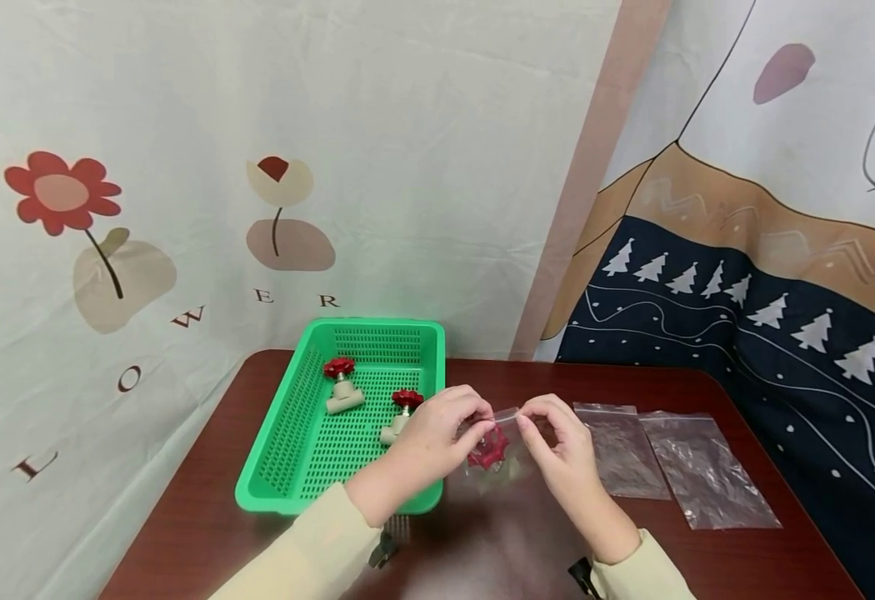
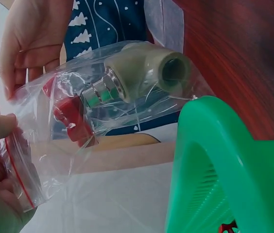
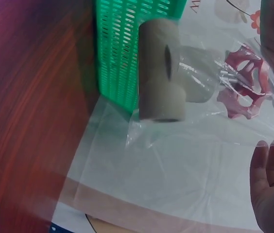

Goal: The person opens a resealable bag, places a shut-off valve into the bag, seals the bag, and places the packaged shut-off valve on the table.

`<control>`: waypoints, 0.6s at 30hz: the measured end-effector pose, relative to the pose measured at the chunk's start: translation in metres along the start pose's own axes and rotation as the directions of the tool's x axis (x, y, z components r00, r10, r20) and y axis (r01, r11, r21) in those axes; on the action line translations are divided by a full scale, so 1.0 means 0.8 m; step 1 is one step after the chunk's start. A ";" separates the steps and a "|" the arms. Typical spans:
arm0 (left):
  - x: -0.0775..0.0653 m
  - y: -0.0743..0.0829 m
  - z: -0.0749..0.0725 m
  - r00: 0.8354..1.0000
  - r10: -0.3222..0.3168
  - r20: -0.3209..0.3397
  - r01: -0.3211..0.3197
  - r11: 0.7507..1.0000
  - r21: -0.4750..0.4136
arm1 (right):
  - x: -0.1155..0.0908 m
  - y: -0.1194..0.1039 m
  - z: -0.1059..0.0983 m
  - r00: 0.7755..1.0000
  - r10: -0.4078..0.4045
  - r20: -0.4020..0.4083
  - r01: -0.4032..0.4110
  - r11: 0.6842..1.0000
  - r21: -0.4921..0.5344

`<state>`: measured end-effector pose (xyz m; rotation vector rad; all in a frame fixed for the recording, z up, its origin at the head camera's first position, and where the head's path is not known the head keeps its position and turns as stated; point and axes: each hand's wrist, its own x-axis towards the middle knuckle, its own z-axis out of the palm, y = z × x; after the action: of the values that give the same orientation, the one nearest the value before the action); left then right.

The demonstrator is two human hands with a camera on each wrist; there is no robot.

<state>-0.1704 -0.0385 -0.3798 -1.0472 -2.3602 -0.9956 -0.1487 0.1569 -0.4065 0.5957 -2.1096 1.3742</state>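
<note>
A clear zip bag [image 2: 49, 160] with a red line along its seal hangs between both hands. Inside it lies a beige valve [image 2: 142, 70] with a red handwheel [image 1: 487, 450]. My left hand [image 1: 445, 423] pinches the bag's top edge at one side. At the other end of that edge, the thumb and fingers of my right hand [image 1: 567, 446] pinch the plastic. In the right wrist view the valve's pipe body [image 3: 161, 73] points away from the hands, toward the bag's bottom, with the handwheel nearest the seal.
Left of the hands stands a green basket [image 1: 276, 442] holding two similar valves [image 1: 344, 397]. Two flat clear zip bags [image 1: 625, 458] lie at the right on the dark red table [image 1: 182, 517]. A printed curtain [image 1: 437, 167] hangs behind.
</note>
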 end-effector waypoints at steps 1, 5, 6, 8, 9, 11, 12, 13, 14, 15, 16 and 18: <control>0.000 0.000 0.000 1.000 0.004 0.001 -0.004 1.000 0.002 | 0.000 0.000 0.000 1.000 0.009 0.001 -0.009 1.000 -0.001; 0.000 0.000 0.000 1.000 0.018 -0.003 -0.018 1.000 0.008 | 0.000 0.000 0.000 1.000 0.007 0.004 -0.007 1.000 0.007; 0.000 -0.001 0.001 1.000 0.021 -0.005 -0.021 1.000 0.009 | 0.000 0.000 0.000 1.000 0.005 0.004 -0.005 1.000 0.013; 0.000 -0.001 0.001 1.000 0.028 -0.009 -0.028 1.000 0.011 | 0.000 0.001 0.000 1.000 -0.008 0.004 0.008 1.000 0.015; 0.001 -0.001 0.002 0.999 0.035 -0.011 -0.035 0.999 0.014 | 0.000 0.001 0.000 1.000 -0.022 0.000 0.022 1.000 0.009; 0.001 -0.001 0.002 0.998 0.056 -0.013 -0.055 0.998 0.027 | -0.001 0.000 0.000 0.999 -0.041 -0.013 0.040 0.999 -0.004; 0.001 -0.001 0.002 0.998 0.068 -0.015 -0.067 0.997 0.037 | -0.001 0.000 0.000 0.998 -0.056 -0.021 0.055 0.998 -0.017; 0.001 0.000 0.002 0.997 0.078 -0.016 -0.077 0.996 0.048 | -0.001 0.000 0.001 0.997 -0.072 -0.030 0.071 0.997 -0.028; 0.001 0.000 0.002 0.996 0.087 -0.017 -0.086 0.994 0.061 | 0.000 -0.001 0.001 0.995 -0.090 -0.043 0.088 0.995 -0.038; 0.002 0.001 0.002 0.995 0.095 -0.018 -0.093 0.993 0.075 | 0.000 -0.001 0.001 0.993 -0.101 -0.055 0.099 0.994 -0.048; 0.002 0.001 0.001 0.995 0.099 -0.018 -0.097 0.991 0.088 | 0.001 -0.001 0.002 0.992 -0.107 -0.064 0.104 0.993 -0.053; 0.002 0.003 0.001 0.995 0.101 -0.019 -0.098 0.989 0.111 | 0.001 -0.002 0.003 0.989 -0.122 -0.082 0.117 0.991 -0.065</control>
<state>-0.1701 -0.0361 -0.3783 -1.0928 -2.2904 -0.8287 -0.1491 0.1540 -0.4059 0.6173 -2.0061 1.2446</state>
